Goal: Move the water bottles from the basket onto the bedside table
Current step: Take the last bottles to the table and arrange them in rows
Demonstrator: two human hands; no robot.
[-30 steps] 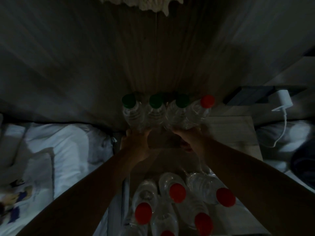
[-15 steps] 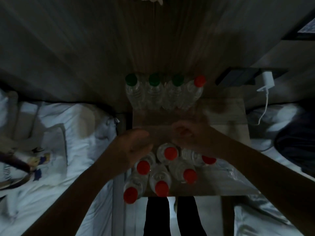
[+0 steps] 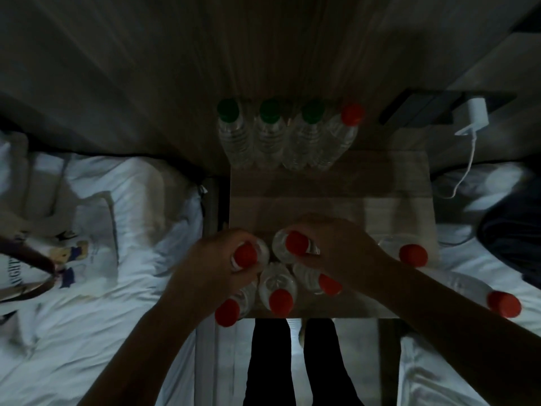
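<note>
Dim room, seen from above.

- Left bed [image 3: 102, 332]: rumpled white linen. A printed cloth bag [image 3: 82, 244] with a cartoon figure lies on it.
- Right bed [image 3: 424, 376]: white linen, with a dark bundle [image 3: 512, 244] at the far end, too dim to identify.
- Bedside table [image 3: 322, 186]: pale wood, standing between the beds against a slatted wall [image 3: 263, 54].
- The person's legs [image 3: 275, 361], in dark trousers, are just below the table's near edge.

**Back row, at the wall:** three green-capped bottles [image 3: 268, 133] stand upright and touching. One red-capped bottle [image 3: 339, 139] closes the right end. All are clear plastic, and the fill level is not readable.

**Near edge:** a tight cluster of red-capped bottles.
- The left hand [image 3: 216, 265] has its fingers curled round the neck of the left held bottle [image 3: 245, 256].
- The right hand [image 3: 342, 253] is wrapped round the neck of the right held bottle [image 3: 297, 244], just beside the first.
- Three more bottles [image 3: 278, 288] crowd in front of these two, touching one another.
- Whether the cluster stands in a basket or on the bare tabletop cannot be told in this light.

**Right side:**
- One lone bottle [image 3: 412, 254] is at the table's right edge.
- An outer bottle [image 3: 503, 303] shows beyond the right forearm, over the right bed's linen.

**Small item:** a white charger [image 3: 477, 112] is on the wall to the right. Its cable [image 3: 465, 171] droops toward the right bed.
</note>
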